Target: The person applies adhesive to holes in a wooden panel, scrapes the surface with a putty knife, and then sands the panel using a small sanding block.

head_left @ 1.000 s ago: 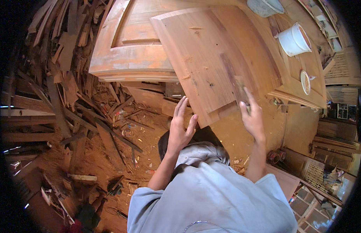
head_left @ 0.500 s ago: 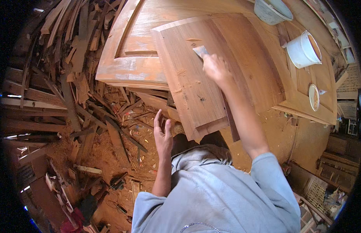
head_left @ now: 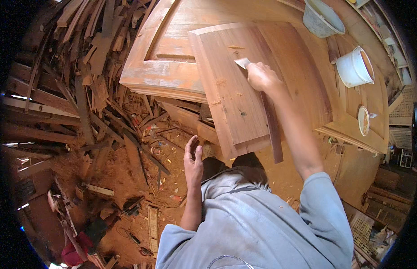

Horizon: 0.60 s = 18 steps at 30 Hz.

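Observation:
My right hand (head_left: 264,77) is closed around a putty knife (head_left: 242,62), whose flat pale blade lies against or just over a raised wooden panel (head_left: 235,96). Light patches of filler (head_left: 236,47) and small dark knots mark that panel's surface. My left hand (head_left: 193,160) hangs free beside the panel's lower left corner, fingers apart and holding nothing. The panel rests on top of larger wooden doors (head_left: 163,74) that are stacked flat. Whether the blade carries filler I cannot tell.
On the right of the stack stand a white bucket (head_left: 354,67), a grey bucket (head_left: 324,18) and a round lid (head_left: 363,120) with orange-brown paste. Scrap wood (head_left: 89,58) is heaped at the left. Wood scraps and dust cover the floor (head_left: 141,179).
The whole scene has shifted slightly right in the view. My right hand with the putty knife stays near the same part of the panel. My left hand remains apart from it.

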{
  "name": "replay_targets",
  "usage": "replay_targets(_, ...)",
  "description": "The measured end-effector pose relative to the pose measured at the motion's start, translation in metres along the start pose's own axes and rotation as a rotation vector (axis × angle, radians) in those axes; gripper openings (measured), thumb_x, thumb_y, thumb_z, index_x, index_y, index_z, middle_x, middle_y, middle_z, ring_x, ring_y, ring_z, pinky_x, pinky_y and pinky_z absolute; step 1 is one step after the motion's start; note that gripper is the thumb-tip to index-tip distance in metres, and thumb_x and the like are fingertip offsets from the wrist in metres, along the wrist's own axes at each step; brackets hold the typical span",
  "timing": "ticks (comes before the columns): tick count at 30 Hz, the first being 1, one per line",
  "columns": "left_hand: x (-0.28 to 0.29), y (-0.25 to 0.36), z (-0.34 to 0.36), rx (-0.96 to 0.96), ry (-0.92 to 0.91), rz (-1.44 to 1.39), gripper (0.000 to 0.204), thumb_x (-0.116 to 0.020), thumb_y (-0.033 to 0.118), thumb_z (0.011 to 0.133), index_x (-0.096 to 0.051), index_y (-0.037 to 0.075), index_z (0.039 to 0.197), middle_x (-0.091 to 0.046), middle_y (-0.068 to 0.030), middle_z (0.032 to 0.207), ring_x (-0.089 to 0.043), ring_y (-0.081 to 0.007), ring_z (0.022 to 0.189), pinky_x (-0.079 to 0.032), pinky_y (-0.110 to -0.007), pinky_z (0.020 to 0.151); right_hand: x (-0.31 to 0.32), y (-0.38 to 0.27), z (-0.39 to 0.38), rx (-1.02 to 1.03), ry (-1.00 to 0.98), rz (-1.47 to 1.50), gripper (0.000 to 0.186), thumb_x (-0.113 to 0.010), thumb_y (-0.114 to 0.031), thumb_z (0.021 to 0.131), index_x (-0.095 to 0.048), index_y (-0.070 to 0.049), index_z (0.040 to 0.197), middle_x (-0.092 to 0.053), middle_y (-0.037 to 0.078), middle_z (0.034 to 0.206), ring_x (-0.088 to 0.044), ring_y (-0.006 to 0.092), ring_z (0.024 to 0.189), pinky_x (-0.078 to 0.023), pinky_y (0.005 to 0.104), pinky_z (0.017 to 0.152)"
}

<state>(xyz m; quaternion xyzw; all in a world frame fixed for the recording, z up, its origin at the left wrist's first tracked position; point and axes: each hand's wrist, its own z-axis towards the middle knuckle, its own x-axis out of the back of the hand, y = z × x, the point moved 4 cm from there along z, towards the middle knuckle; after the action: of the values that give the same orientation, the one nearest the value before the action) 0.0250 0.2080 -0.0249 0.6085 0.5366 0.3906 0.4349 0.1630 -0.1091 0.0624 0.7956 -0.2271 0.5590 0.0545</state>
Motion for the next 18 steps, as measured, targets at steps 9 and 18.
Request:
replay_targets(9, 0.051, 0.003, 0.009, -0.016, 0.057, 0.021, 0.036, -0.050, 0.017, 0.101, -0.053, -0.001, 0.132, -0.057, -0.0132, 0.132, -0.051, -0.0216, 0.125, -0.036, -0.033, 0.108, -0.003, -0.001, 0.008, -0.055, 0.000, 0.027, 0.042, -0.040, -0.013, 0.093, -0.060, -0.004, 0.128, -0.058, 0.023, 0.130, -0.055, 0.0389, 0.123, -0.046, 0.0485, 0.101)
replay_targets(18, 0.046, 0.036, 0.000, -0.076, -0.022, 0.259, 0.038, -0.052, 0.018, 0.102, -0.052, -0.002, 0.133, -0.055, -0.0159, 0.134, -0.051, -0.0243, 0.127, -0.039, -0.035, 0.107, 0.008, 0.008, -0.022, 0.090, 0.184, 0.457, 0.039, -0.050, -0.019, 0.095, -0.056, -0.004, 0.131, -0.063, 0.025, 0.119, -0.061, 0.0395, 0.111, -0.049, 0.0459, 0.094)
